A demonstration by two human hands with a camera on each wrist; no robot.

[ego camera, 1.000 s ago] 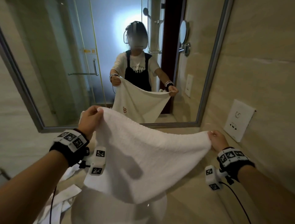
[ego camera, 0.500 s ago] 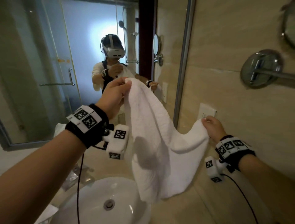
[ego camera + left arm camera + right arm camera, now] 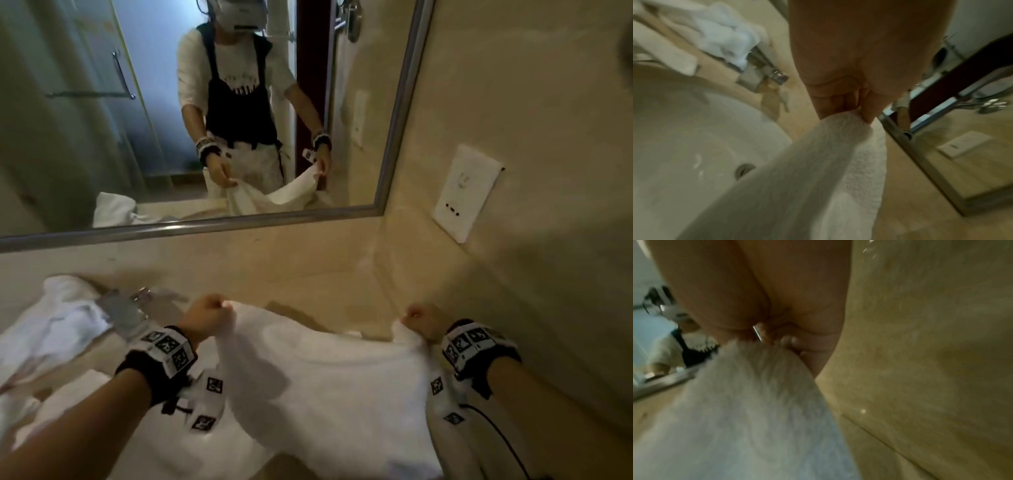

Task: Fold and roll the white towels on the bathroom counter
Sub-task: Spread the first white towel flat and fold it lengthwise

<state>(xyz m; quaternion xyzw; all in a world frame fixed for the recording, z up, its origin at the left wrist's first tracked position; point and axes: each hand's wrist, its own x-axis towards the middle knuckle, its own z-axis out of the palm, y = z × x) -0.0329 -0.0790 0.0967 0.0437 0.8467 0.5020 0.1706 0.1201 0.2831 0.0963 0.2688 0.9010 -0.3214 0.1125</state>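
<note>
A white towel hangs spread between my two hands low over the beige counter. My left hand grips its left top corner in a curled fist; the left wrist view shows the fingers pinching the towel above the basin. My right hand grips the right top corner near the side wall; in the right wrist view its fingers bunch the towel. More white towels lie crumpled at the counter's left.
A chrome faucet stands behind the white basin at the left. The mirror runs along the back, its metal frame just above the counter. A white wall socket sits on the right wall.
Both hands have come down from chest height to just above the counter. The left hand dropped level with the right, so the towel now spreads flat between them.
</note>
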